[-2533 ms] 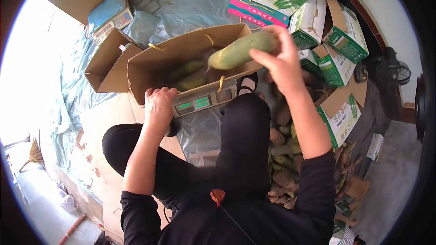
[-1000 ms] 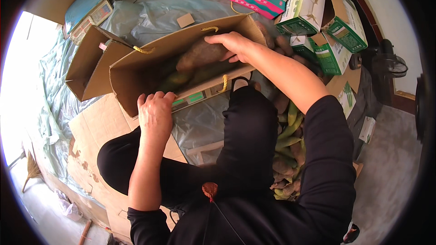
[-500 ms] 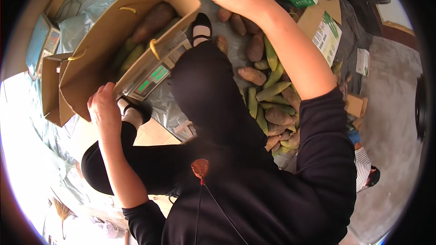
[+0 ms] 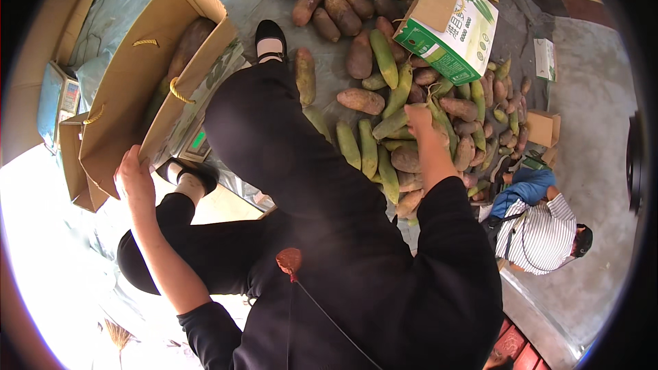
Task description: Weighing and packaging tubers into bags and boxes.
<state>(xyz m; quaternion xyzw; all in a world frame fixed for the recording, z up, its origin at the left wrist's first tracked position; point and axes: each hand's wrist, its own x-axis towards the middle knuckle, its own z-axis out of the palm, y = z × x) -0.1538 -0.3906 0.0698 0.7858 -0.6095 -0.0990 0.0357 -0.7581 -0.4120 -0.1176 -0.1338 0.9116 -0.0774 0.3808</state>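
My left hand [image 4: 135,179] grips the near lower edge of a tall open cardboard box [image 4: 113,120] with yellow rope handles. The box is tilted and rests on a weighing scale [image 4: 197,142] with a green-lit display. Inside it are a large reddish-brown root [image 4: 190,48] and something green, partly hidden by the wall. Over to the right, my right hand [image 4: 422,127] is closed round the end of a green radish [image 4: 391,125] on the pile. Around it lie green radishes [image 4: 368,147] and reddish-brown roots [image 4: 361,101].
A green-and-white carton [image 4: 449,34] stands with flaps open behind the pile. A second person in a striped shirt [image 4: 538,236] bends at the right. My black shoes [image 4: 271,41] flank the scale. A second scale [image 4: 58,99] sits at far left, and a small brown box [image 4: 543,128] lies beyond the pile.
My right hand has let go of the box's far rim and come down to the radish pile, closing on a green radish. My left hand stays on the box, which has shifted slightly left.
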